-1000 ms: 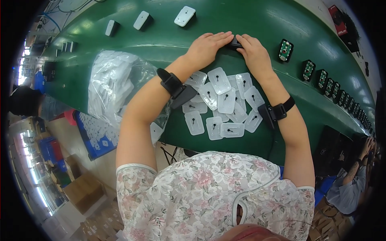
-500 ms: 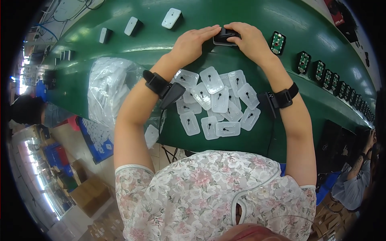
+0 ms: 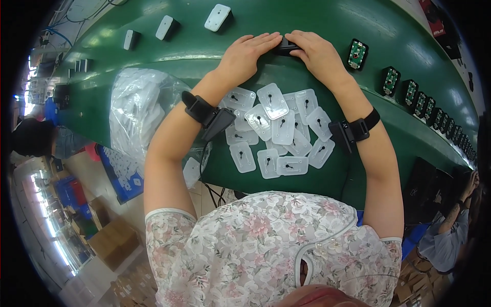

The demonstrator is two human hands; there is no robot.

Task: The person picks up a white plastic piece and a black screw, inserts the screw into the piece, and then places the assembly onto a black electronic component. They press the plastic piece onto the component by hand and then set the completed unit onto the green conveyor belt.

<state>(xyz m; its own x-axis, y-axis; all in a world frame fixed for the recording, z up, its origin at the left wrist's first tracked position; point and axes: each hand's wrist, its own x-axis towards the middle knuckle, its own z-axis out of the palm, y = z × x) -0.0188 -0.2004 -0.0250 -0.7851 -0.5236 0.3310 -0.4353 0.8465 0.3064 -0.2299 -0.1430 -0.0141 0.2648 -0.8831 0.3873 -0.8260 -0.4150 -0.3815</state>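
A small black plastic case [image 3: 286, 47] lies on the green table at the far middle, held between my two hands. My left hand [image 3: 246, 55] reaches in from the left, its fingers stretched together and their tips pressed on the case's left end. From the other side my right hand [image 3: 316, 53] closes on the case with thumb and fingers. The fingers hide much of the case. Nearer to me lies a loose pile of translucent white plastic covers [image 3: 282, 131], each with a small black piece on it.
Left of the pile sits a clear plastic bag [image 3: 134, 115] with white parts. Black cases with white tops [image 3: 218, 18] stand at the far left. Along the right runs a row of open black cases with green circuit boards [image 3: 357, 54]. A co-worker's arm [image 3: 452, 212] shows at the far right.
Between my hands, the black case shows less of its near side and its pale lower edge no longer shows. My fingers have shifted slightly on it. The whole view has moved a little.
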